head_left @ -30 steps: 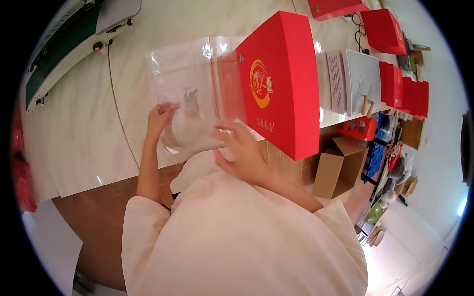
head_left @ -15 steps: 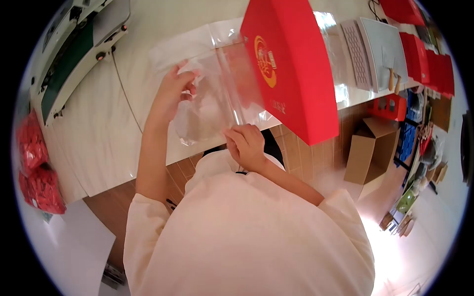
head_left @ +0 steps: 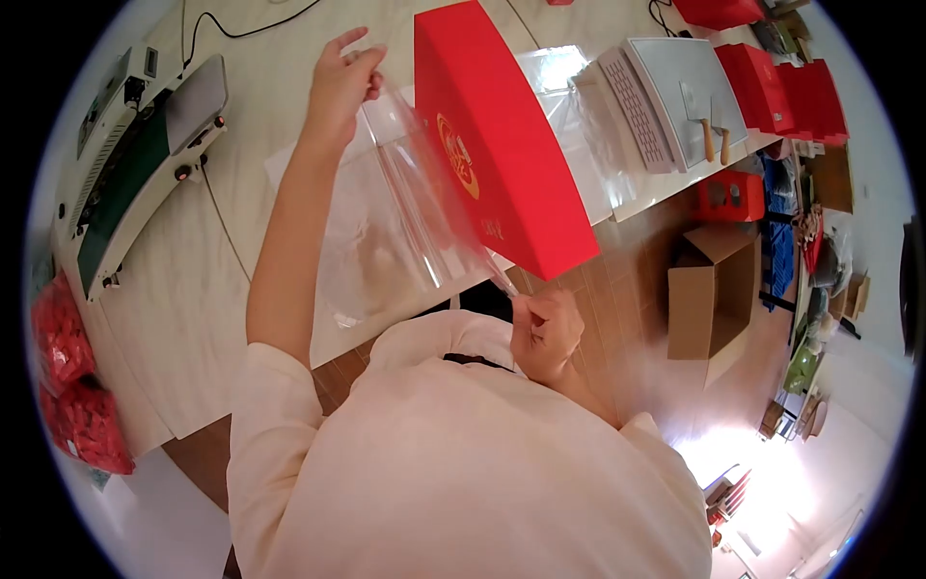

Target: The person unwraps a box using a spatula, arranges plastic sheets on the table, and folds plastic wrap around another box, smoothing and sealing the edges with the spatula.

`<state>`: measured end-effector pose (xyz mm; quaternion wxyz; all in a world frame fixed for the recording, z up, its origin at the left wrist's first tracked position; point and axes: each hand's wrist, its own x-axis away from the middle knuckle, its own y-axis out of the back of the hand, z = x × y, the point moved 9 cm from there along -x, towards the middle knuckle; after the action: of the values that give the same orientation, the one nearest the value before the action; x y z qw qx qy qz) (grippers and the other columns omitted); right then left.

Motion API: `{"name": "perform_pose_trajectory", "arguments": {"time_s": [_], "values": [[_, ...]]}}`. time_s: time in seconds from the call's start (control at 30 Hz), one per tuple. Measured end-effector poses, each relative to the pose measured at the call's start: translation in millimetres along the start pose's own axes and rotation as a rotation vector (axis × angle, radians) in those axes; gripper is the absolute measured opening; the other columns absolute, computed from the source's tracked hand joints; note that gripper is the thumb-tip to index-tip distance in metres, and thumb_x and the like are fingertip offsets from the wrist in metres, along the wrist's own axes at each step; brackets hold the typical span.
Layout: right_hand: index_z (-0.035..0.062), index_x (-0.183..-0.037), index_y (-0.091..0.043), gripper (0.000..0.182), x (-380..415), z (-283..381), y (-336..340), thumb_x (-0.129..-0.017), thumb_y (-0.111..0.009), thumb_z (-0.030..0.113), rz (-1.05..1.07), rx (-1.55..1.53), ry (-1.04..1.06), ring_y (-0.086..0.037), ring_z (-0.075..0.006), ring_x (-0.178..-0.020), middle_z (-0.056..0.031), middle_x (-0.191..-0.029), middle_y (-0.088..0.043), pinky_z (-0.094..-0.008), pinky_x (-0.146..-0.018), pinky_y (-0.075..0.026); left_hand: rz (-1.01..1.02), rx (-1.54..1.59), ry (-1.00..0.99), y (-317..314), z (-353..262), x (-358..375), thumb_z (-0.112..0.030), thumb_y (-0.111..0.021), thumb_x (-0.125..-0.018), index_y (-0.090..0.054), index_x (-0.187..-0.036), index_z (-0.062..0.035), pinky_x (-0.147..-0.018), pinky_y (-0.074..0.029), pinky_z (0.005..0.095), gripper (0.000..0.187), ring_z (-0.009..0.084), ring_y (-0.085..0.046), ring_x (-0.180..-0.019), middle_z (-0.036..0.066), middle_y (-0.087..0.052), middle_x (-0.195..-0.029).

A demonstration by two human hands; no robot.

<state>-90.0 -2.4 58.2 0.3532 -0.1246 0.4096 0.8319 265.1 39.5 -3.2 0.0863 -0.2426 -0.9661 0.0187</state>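
A large red box with a gold emblem stands on the table in front of me, tilted in the view. A clear plastic bag lies against its left side, its upper layer lifted along the box. My left hand is at the bag's far corner beside the box, its fingers curled at the film edge. The near corner of the plastic is pinched in my right hand, close to my body, just below the box's near end.
A machine with a green belt stands at the left. Red packets hang at the lower left. Right of the box are more clear bags, a grey board with wooden-handled tools, and red boxes. An open carton sits on the floor.
Both hands have moved apart, the left one farther away and the right one to the right. The plastic edge is now pulled up against the red box.
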Motion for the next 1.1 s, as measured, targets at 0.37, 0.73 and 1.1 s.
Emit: {"name": "perform_pose_trajectory", "arguments": {"time_s": [0.37, 0.73, 1.1], "values": [[0.0009, -0.081, -0.048, 0.017, -25.4, -46.1, 25.5, -0.096, -0.052, 0.009, -0.050, -0.130, -0.220, -0.046, -0.0365, -0.120, -0.0325, -0.140, -0.037, -0.0426, -0.100, -0.036, -0.032, -0.049, -0.015, -38.6, -17.0, -19.8, -0.014, -0.066, -0.084, -0.042, -0.134, 0.0055, -0.051, -0.039, 0.0233, 0.059, 0.0071, -0.048, -0.056, 0.001, -0.054, -0.067], [-0.0004, -0.077, -0.046, 0.025, -11.2, -74.0, 34.0, -0.099, -0.045, 0.011, -0.075, -0.326, -0.385, -0.045, -0.0309, -0.124, -0.0242, -0.135, -0.044, -0.0404, -0.099, -0.038, 0.045, -0.023, -0.144, -75.2, -54.2, -18.2, -0.024, -0.062, -0.090, -0.021, -0.144, 0.0060, -0.072, -0.050, 0.0276, 0.074, 0.0139, -0.062, -0.074, 0.008, -0.067, -0.086], [-0.0040, -0.088, -0.057, 0.016, -1.2, -94.9, 47.1, -0.095, -0.050, 0.009, 0.101, -0.208, -0.580, -0.054, -0.0289, -0.109, -0.0194, -0.121, -0.053, -0.0366, -0.085, -0.047, -0.054, -0.228, -0.373, -89.4, -12.5, -14.3, -0.031, -0.067, -0.088, -0.007, -0.152, -0.0077, -0.116, -0.021, 0.0432, 0.091, 0.0307, -0.014, -0.145, 0.018, -0.010, -0.156]]}}
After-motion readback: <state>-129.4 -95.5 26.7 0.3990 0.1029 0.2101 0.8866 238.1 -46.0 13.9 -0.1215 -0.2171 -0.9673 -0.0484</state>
